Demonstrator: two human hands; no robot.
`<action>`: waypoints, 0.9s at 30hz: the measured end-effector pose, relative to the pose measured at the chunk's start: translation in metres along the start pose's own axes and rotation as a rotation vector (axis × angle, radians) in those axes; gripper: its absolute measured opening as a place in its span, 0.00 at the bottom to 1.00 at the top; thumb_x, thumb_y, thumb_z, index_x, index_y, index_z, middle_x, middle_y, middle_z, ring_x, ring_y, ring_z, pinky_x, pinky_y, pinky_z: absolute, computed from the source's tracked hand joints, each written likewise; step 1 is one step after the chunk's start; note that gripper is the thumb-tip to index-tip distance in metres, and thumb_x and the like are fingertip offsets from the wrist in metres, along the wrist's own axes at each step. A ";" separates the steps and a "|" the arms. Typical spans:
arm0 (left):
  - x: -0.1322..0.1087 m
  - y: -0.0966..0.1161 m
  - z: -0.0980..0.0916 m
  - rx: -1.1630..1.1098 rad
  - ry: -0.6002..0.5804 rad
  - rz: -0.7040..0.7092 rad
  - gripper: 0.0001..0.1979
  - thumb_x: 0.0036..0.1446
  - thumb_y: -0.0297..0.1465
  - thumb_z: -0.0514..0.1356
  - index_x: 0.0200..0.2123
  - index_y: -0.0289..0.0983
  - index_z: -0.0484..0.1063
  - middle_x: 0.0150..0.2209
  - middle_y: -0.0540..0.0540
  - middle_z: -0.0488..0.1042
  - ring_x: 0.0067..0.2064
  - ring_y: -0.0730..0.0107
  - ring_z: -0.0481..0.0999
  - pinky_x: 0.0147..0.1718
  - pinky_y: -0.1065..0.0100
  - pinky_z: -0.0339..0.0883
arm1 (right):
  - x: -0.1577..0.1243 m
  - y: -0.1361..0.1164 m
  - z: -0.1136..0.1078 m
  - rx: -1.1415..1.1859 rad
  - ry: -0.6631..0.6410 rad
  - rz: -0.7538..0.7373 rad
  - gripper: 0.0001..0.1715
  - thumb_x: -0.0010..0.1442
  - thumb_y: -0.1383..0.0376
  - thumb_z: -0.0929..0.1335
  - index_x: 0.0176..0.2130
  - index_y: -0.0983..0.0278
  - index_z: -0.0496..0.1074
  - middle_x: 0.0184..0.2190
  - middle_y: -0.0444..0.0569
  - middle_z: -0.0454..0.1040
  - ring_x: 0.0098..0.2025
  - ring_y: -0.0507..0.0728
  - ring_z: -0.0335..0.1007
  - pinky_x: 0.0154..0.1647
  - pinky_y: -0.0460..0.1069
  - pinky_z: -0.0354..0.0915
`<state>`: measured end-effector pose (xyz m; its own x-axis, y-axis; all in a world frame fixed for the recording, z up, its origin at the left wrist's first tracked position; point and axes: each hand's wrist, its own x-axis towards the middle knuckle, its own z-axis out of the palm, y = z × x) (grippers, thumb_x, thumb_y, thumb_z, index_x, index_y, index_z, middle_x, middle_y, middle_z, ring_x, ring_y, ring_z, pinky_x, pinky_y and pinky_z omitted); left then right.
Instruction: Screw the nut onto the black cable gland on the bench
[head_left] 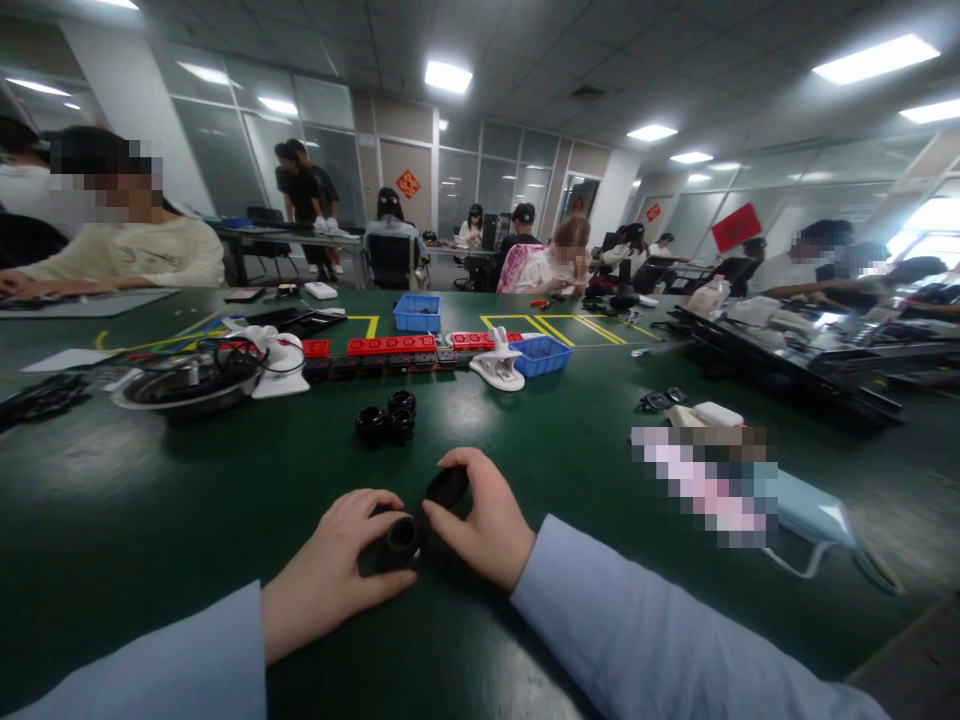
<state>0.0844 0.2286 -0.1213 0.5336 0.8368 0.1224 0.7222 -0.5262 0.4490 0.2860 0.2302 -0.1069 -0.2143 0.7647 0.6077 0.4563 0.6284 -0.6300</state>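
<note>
My left hand [330, 570] rests on the green table [150, 500] with its fingers curled round a black ring-shaped part [401, 538]. My right hand [480, 520] sits just to the right of it and pinches a second black round part [448, 486] between thumb and forefinger. The two parts lie close together, a little apart. Both my sleeves are light blue. A small cluster of three similar black rings [388, 418] lies on the table beyond my hands.
Further back lie a row of red and black strips [390, 346], two blue bins [417, 312] [541, 354], a white clip stand [496, 366] and a round tray with cables [191, 385]. A light blue device [806, 510] lies right. Several people sit around.
</note>
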 end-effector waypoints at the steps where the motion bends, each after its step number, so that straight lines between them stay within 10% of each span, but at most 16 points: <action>1: 0.000 -0.001 0.000 0.003 0.006 0.006 0.18 0.49 0.43 0.62 0.43 0.45 0.72 0.50 0.45 0.66 0.52 0.52 0.63 0.53 0.49 0.59 | 0.003 0.004 -0.002 -0.070 -0.035 0.042 0.15 0.50 0.67 0.70 0.39 0.65 0.64 0.36 0.48 0.68 0.40 0.56 0.62 0.42 0.51 0.61; 7: -0.001 0.002 -0.001 0.007 0.009 0.015 0.19 0.49 0.43 0.62 0.44 0.45 0.72 0.49 0.45 0.66 0.51 0.52 0.64 0.52 0.50 0.60 | 0.008 0.014 -0.002 -0.170 -0.292 0.189 0.12 0.49 0.69 0.73 0.33 0.66 0.66 0.31 0.45 0.67 0.35 0.54 0.61 0.38 0.49 0.60; 27: 0.001 0.006 -0.003 0.011 -0.007 0.004 0.17 0.50 0.41 0.61 0.44 0.43 0.72 0.48 0.45 0.67 0.50 0.54 0.64 0.51 0.52 0.60 | 0.009 0.010 -0.012 -0.405 -0.642 -0.110 0.08 0.51 0.64 0.72 0.28 0.66 0.71 0.39 0.49 0.68 0.39 0.56 0.61 0.40 0.50 0.61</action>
<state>0.0873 0.2268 -0.1157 0.5395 0.8337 0.1178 0.7250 -0.5311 0.4385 0.2985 0.2415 -0.1021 -0.6802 0.7111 0.1782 0.6577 0.6993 -0.2800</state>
